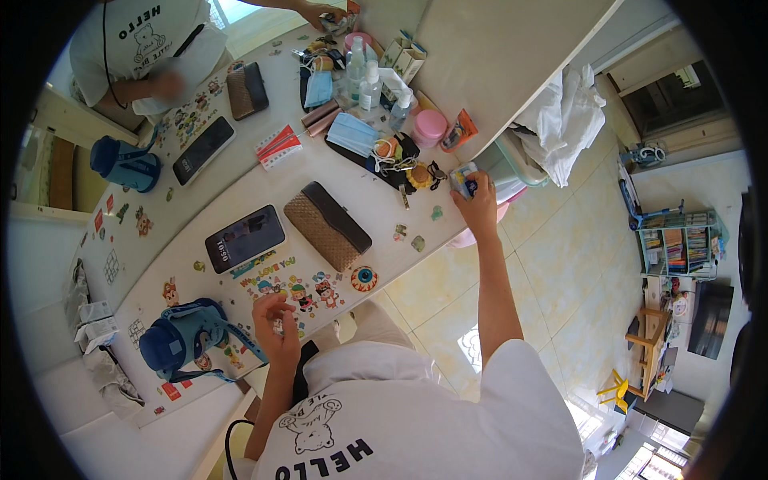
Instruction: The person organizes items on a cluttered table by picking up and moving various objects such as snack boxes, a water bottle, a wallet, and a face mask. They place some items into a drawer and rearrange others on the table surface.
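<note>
My right hand [477, 201] grips a small, partly see-through packet [464, 180] at the right end of the white tabletop; its exact kind is unclear. My left hand [277, 327] holds nothing, fingers loosely curled and apart above cartoon stickers. Beside it stands a blue water bottle [183, 337] with a strap. Beyond lie a smartphone [245, 239] and a woven brown wallet [327, 227]. Near my right hand are sunglasses [437, 175], a sunflower charm [419, 176], a black pouch [393, 174] with a blue face mask [354, 134], and an orange tube [459, 131].
A mirror [198, 144] along the back edge reflects the tabletop. Spray bottles [370, 87] and a pink jar [429, 127] stand near the side panel. A bin [516, 159] with a white plastic bag [564, 123] is beyond the table's right end.
</note>
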Tool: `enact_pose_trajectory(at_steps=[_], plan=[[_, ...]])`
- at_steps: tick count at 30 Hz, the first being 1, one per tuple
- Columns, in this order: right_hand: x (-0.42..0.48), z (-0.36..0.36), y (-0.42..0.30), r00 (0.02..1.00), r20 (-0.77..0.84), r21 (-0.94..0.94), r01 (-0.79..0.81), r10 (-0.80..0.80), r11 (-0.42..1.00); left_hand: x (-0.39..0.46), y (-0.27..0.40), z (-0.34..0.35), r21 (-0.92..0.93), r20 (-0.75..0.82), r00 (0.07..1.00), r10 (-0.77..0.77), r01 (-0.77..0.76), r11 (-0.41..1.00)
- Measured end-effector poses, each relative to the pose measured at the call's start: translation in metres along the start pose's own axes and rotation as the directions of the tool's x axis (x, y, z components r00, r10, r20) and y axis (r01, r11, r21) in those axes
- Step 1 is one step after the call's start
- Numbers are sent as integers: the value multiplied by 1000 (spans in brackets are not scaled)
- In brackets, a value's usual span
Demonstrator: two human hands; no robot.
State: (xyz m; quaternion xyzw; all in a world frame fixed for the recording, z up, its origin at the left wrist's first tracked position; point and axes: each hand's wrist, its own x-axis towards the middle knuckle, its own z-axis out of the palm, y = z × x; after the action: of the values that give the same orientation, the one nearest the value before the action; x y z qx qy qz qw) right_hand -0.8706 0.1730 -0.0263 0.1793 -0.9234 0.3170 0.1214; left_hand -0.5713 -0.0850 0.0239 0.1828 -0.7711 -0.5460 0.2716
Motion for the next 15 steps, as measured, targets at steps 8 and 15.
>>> enact_pose_trajectory(at_steps=[8,15], plan=[[0,20,-13,989,-69,88,137,-131,987,3,4,5,-3,0,1000,-22,22,1000],[-12,20,-44,972,-219,-179,45,-84,983,0,4,1,9,-57,998,-33,33,999]])
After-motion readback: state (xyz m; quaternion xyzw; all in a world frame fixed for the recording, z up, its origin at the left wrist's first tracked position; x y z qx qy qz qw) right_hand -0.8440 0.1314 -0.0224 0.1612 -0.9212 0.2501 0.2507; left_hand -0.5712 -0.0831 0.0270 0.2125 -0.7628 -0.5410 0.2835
